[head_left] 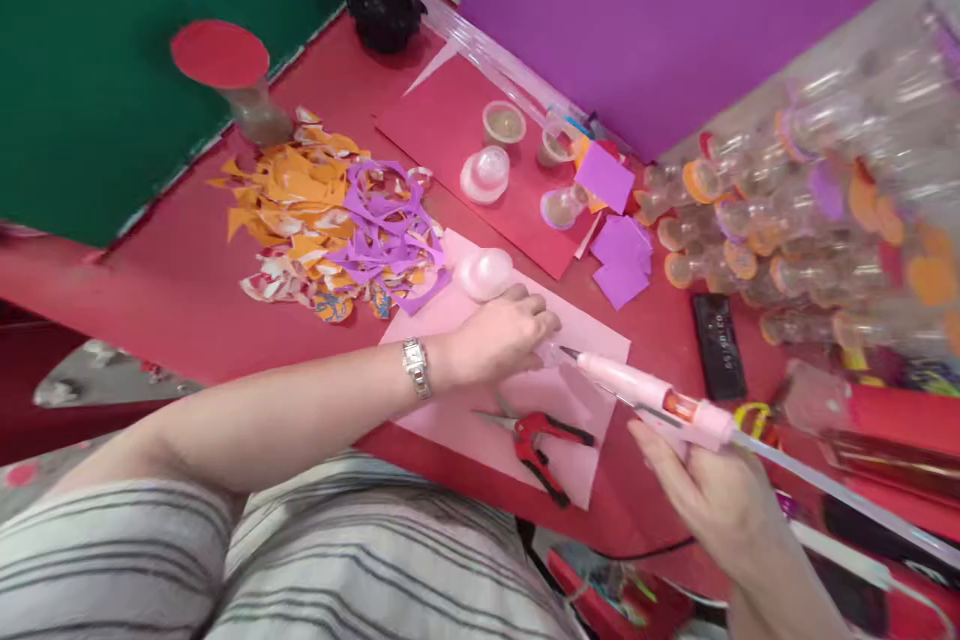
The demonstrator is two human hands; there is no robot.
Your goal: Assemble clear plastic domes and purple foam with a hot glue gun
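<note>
My left hand (506, 332), with a watch (416, 367) at the wrist, closes around a clear plastic piece (551, 352) low over a pink paper sheet (450, 415). Its exact shape is mostly hidden by my fingers. In my right hand (712, 490) is a pink hot glue gun (637, 385), its dark nozzle pointing at the clear piece and a long glue stick coming out of its back. A clear rounded plastic cup (487, 274) lies just beyond my left hand. Red-handled scissors (536, 435) rest on the paper between my hands, blades apart.
Orange and purple paper scraps (315, 200) are heaped at left, near a clear stand with a red disc (221, 55). Small plastic cups (504, 123) sit on red card. Purple paper squares (622, 255), a black packet (718, 345) and stacked plastic cup pieces (802, 210) are at right.
</note>
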